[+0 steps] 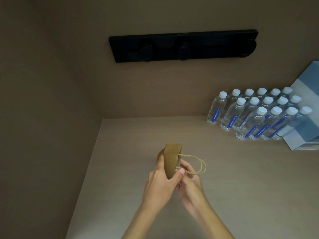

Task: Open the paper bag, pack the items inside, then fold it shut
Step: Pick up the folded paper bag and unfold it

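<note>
A small brown paper bag [170, 159] is held just above the beige counter [241, 178], flattened and turned on edge, its twine handles [201, 165] looping out to the right. My left hand [160, 183] grips the bag's left face, thumb across its lower edge. My right hand [189, 180] pinches the bag's right side where the handles attach. Several clear water bottles [255, 114] with white caps and blue labels stand in rows at the back right, well away from both hands.
A light blue and white box or bag [305, 107] stands behind the bottles at the right edge. A black socket strip [183, 47] is mounted on the back wall. A side wall closes the counter on the left.
</note>
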`<move>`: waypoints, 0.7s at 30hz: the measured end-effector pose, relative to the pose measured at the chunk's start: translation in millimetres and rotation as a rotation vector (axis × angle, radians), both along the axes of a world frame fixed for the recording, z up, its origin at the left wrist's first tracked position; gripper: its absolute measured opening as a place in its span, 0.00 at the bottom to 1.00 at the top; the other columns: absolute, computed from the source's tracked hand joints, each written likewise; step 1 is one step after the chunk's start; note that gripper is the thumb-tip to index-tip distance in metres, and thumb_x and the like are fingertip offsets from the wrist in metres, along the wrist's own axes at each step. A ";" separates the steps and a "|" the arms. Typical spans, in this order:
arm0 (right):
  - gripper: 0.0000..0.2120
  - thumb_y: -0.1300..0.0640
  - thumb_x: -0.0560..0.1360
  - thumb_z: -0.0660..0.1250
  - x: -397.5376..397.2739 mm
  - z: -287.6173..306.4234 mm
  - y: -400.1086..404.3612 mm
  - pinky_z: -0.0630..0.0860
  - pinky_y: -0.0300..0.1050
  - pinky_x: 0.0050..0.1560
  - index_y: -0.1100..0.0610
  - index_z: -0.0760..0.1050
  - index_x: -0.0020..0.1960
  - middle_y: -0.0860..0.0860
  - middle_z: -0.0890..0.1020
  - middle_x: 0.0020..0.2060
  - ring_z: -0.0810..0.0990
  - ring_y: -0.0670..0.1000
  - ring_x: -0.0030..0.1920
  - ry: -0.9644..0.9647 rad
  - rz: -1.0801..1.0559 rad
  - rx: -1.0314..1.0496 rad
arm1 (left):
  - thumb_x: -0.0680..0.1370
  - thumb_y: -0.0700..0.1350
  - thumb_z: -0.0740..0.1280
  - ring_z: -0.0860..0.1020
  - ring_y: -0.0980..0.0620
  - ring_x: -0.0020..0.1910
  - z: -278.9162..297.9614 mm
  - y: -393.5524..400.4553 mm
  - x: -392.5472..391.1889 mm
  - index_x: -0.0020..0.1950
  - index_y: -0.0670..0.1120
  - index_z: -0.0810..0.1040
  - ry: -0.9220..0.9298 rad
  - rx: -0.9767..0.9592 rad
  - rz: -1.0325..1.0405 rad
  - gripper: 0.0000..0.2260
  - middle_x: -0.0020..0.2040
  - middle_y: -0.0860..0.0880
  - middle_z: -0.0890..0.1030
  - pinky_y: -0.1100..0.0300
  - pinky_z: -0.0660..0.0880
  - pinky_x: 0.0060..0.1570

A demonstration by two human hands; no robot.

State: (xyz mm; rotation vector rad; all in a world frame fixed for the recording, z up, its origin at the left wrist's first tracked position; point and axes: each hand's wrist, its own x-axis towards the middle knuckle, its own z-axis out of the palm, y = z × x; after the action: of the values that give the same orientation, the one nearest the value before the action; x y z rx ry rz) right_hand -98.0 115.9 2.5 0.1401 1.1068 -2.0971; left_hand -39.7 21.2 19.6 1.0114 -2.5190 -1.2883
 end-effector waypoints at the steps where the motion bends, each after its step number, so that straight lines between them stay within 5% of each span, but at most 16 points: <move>1: 0.15 0.65 0.70 0.70 -0.9 1.7 -0.4 0.80 0.41 0.39 0.53 0.77 0.56 0.57 0.86 0.44 0.85 0.51 0.41 0.044 0.032 0.012 | 0.66 0.71 0.62 0.79 0.53 0.51 2.9 0.0 -1.4 0.66 0.66 0.62 -0.011 -0.013 0.006 0.30 0.43 0.65 0.80 0.59 0.72 0.43; 3: 0.18 0.62 0.69 0.71 -3.4 5.4 -0.7 0.80 0.41 0.41 0.53 0.76 0.59 0.56 0.86 0.45 0.84 0.50 0.43 0.121 0.090 0.042 | 0.65 0.71 0.62 0.78 0.55 0.45 7.0 -2.4 -4.8 0.61 0.66 0.66 -0.013 0.000 -0.005 0.26 0.36 0.65 0.79 0.58 0.73 0.40; 8: 0.20 0.61 0.72 0.69 -12.1 9.2 1.6 0.79 0.43 0.40 0.58 0.73 0.63 0.57 0.84 0.48 0.83 0.53 0.46 0.202 0.143 0.083 | 0.69 0.65 0.66 0.81 0.58 0.50 7.4 -11.3 -10.1 0.59 0.62 0.76 0.070 0.216 -0.089 0.21 0.46 0.59 0.85 0.52 0.78 0.52; 12: 0.24 0.59 0.70 0.70 -15.3 8.8 6.8 0.77 0.45 0.38 0.61 0.72 0.65 0.56 0.83 0.48 0.82 0.50 0.43 0.178 0.153 0.065 | 0.75 0.50 0.66 0.82 0.53 0.55 8.1 -18.9 -7.7 0.57 0.52 0.81 0.209 0.510 -0.067 0.12 0.52 0.53 0.85 0.52 0.76 0.58; 16: 0.25 0.57 0.68 0.74 -18.3 6.1 9.9 0.78 0.45 0.38 0.58 0.74 0.64 0.57 0.83 0.49 0.81 0.52 0.45 0.153 0.165 0.043 | 0.74 0.53 0.70 0.80 0.57 0.57 14.4 -17.3 -3.7 0.62 0.50 0.79 0.208 0.579 -0.128 0.17 0.55 0.55 0.84 0.66 0.75 0.52; 21: 0.23 0.60 0.70 0.72 -23.7 2.6 11.7 0.77 0.48 0.43 0.57 0.75 0.64 0.60 0.81 0.53 0.81 0.56 0.51 0.095 0.198 0.039 | 0.72 0.50 0.73 0.80 0.54 0.58 16.3 -14.3 -6.6 0.63 0.49 0.78 0.197 0.566 -0.160 0.20 0.56 0.52 0.84 0.56 0.75 0.58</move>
State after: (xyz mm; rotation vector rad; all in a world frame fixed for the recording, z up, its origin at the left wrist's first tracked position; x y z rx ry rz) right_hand -121.7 127.6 5.1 -0.0498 1.1687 -1.9235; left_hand -46.3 6.8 35.9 0.7191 -2.1640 -2.1051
